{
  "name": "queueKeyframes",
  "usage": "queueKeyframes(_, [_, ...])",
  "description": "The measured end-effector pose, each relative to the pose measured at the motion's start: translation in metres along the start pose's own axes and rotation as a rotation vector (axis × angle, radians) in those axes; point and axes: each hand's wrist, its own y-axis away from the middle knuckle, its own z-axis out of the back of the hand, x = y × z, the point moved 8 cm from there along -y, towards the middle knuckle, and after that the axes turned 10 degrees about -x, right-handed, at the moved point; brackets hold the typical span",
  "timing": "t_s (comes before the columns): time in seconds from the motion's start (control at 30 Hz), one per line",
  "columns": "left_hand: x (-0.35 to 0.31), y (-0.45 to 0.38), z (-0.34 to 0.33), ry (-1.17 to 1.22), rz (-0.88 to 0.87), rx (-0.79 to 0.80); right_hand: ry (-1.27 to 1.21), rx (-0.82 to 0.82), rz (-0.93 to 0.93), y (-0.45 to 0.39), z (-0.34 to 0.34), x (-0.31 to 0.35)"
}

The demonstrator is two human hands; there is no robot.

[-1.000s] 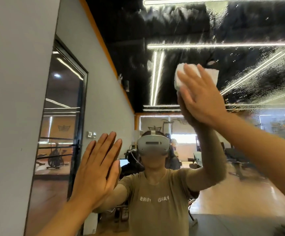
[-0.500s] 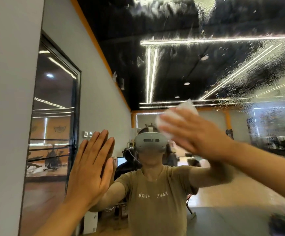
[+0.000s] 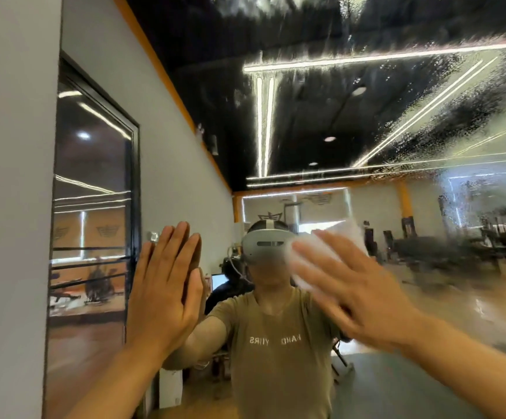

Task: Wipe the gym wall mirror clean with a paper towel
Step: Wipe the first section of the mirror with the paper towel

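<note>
The mirror is filling my view, streaky wet up top and to the right. My right hand, fingers straight and spread, is pressing the paper towel flat on the glass; my left hand is lying flat, fingers together, against the mirror beside the grey wall.

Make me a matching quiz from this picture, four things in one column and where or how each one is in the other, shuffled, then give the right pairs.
Things:
1. left hand
2. right hand
3. paper towel
4. mirror

States:
A. white, pressed flat under spread fingers
B. streaked with wet film across its upper right
C. flat on the glass, fingers straight and together, holding nothing
D. blurred, pressing the towel against the glass

Pairs: 1-C, 2-D, 3-A, 4-B
</note>
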Motion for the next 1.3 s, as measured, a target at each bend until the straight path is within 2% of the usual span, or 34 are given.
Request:
queueKeyframes(0.1, [-0.003,0.001,0.003,0.006,0.026,0.006,-0.003,0.094,0.101,0.041,-0.004,0.026])
queueKeyframes(0.23, [-0.022,0.018,0.006,0.003,-0.019,0.058,0.041,0.133,0.212,0.031,-0.004,0.014])
queueKeyframes(0.3, [-0.030,0.032,0.007,-0.006,-0.024,0.086,0.051,0.102,0.139,0.005,-0.002,-0.006])
queueKeyframes(0.43, [-0.032,0.062,0.006,-0.036,0.039,0.148,0.100,-0.072,-0.220,-0.074,0.014,-0.058])
queueKeyframes(0.53, [-0.027,0.081,0.001,-0.063,0.067,0.208,0.133,-0.093,-0.373,-0.093,0.013,-0.066])
queueKeyframes(0.67, [-0.017,0.087,-0.006,-0.128,0.018,0.250,0.133,-0.105,-0.300,-0.044,0.001,-0.023])
queueKeyframes(0.83, [-0.016,0.087,-0.010,-0.119,0.008,0.221,0.097,-0.026,-0.170,0.057,-0.008,0.058])
queueKeyframes(0.93, [-0.018,0.092,-0.009,-0.109,0.018,0.203,0.086,0.022,-0.153,0.090,-0.013,0.081])
queueKeyframes(1.17, [-0.024,0.092,-0.005,-0.129,-0.003,0.143,0.090,0.005,-0.191,0.061,-0.007,0.060])
queueKeyframes(1.3, [-0.023,0.085,-0.005,-0.124,-0.007,0.158,0.122,-0.108,-0.389,-0.005,0.001,0.011])
